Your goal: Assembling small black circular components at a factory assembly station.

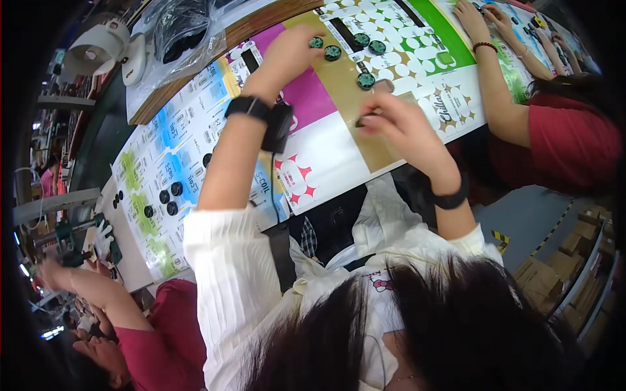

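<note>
Left hand point(290, 57) pinches a green-black disc point(315, 42) at the gold stripe point(343, 94); right hand point(405, 127) pinches a small dark piece point(367, 120), blurred. Judged best: light rim grip, piece level, neighbouring discs point(332, 52) undisturbed.

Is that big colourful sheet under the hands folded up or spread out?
Spread out: the printed sheet lies flat, its colour blocks showing, with dark round pieces resting on it.

Discs point(332, 53): plastic by look, slightly glossy. Sheet point(329, 158): smooth, glossy. Board point(261, 25): wood. Bag point(176, 32): plastic, crinkled, shiny. Fan point(98, 44): smooth plastic. Sleeve point(228, 241): ribbed cloth.
</note>
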Tool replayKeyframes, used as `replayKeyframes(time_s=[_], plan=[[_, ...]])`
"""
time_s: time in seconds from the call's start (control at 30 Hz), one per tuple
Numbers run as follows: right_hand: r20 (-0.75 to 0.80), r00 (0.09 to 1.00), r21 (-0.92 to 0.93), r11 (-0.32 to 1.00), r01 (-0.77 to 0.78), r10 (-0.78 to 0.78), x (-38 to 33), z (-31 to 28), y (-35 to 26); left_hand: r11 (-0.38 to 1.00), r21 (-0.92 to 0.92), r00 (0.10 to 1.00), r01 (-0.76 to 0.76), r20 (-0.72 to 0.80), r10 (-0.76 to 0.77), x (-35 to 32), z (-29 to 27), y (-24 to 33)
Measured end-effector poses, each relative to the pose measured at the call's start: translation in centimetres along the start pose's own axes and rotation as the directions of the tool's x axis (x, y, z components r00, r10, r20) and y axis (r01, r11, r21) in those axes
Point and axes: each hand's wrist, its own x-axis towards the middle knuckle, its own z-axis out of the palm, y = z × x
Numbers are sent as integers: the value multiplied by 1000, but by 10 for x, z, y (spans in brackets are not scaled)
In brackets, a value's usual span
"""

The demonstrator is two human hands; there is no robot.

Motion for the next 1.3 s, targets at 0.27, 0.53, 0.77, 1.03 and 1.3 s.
replayKeyframes(time_s=[0.27,0.53,0.77,1.03,1.3], plan=[[-189,980,112,993,-41,62,-31,-29,8,996,89,952,-14,306,-14,30,31,11],[-223,973,385,911,146,-61,-20,-13,-26,555,-688,875,466,265,-406,-61,-32,95],[-283,927,198,931,307,-245,-13,4,-29,280,-947,881,156,5,-473,-112,-42,163],[-147,760,-335,754,564,-634,-17,5,-37,461,-887,859,22,-219,-464,-128,-41,172],[-110,762,-340,745,574,-638,-25,0,-52,69,-998,908,-7,-36,-418,-136,-53,166]])
